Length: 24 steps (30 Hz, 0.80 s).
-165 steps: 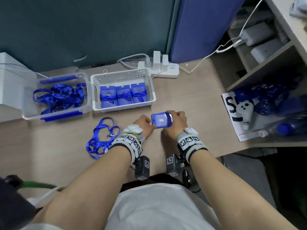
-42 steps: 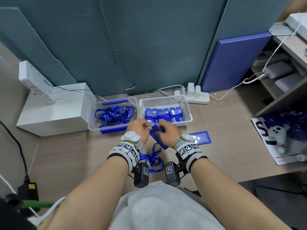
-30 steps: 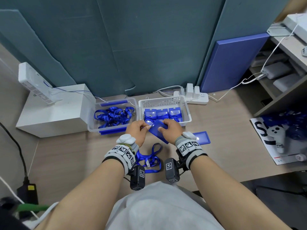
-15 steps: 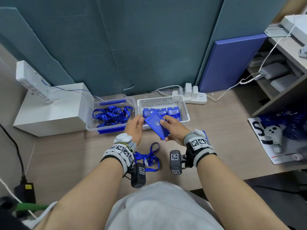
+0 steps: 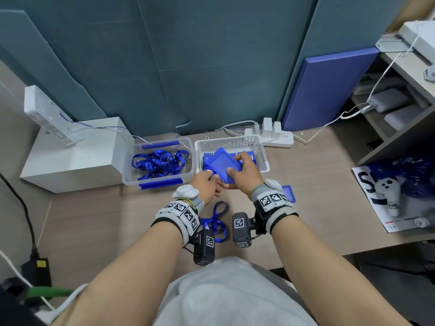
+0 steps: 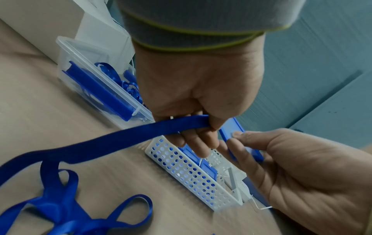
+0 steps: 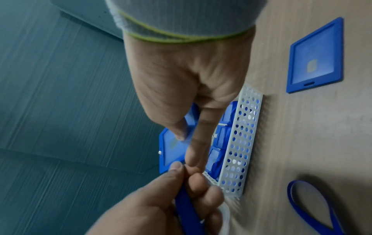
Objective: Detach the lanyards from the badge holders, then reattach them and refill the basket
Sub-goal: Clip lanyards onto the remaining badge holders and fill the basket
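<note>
The right hand [image 5: 244, 175] held a flat blue plastic badge holder [image 5: 222, 164] by its edges, tilted over the white perforated plastic basket [image 5: 263, 152] of more holders. The left hand [image 5: 207, 184] pinched the blue ribbon lanyard [image 6: 120, 139] at the holder's near corner — its loops trailed onto the wooden table [image 5: 94, 220]. A second blue holder [image 7: 316, 57] lay flat beside the basket; loose lanyards filled the clear tub [image 5: 157, 180].

Blue badge holder [image 5: 223, 164] tilted above white basket [image 5: 263, 153], lanyard [image 6: 124, 139] trailing.
</note>
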### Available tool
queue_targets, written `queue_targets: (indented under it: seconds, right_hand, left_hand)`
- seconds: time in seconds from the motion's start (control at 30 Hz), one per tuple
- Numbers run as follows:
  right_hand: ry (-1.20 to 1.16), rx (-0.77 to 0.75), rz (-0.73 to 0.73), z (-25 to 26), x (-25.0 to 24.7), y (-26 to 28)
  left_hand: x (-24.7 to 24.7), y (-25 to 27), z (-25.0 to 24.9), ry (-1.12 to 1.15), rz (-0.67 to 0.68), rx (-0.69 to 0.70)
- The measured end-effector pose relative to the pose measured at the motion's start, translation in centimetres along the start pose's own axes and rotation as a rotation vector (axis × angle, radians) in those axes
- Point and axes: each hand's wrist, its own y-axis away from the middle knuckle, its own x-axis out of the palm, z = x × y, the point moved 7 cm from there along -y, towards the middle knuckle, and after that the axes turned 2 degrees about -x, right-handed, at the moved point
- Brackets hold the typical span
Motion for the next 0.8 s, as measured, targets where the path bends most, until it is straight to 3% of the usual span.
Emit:
queue_targets:
  seconds: [0.17,0.33,0.5,0.67,0.8]
  right_hand:
    - [0.235,-0.090,0.001,0.2,-0.6,-0.4]
    - [0.519,-0.101,0.186,-0.5,0.0,-0.4]
    - [0.449,-0.053,0.245,-0.2,0.1,0.0]
    - [0.231,-0.009,0.310,0.1,0.4,0.5]
    - [0.087,0.020,0.289,0.7,0.2,0.4]
  left_hand:
    - [0.0,0.4,-0.5,0.020,0.074,0.051]
    - [-0.9,0.2,-1.3,0.153,0.105,0.098]
    - [-2.6,-0.3,-0.3,0.226,0.027,0.048]
    - [-3.3,-0.5,0.7,0.268,0.001,-0.010]
    - [-3.0,-0.6,2.6,0.410,-0.033,-0.202]
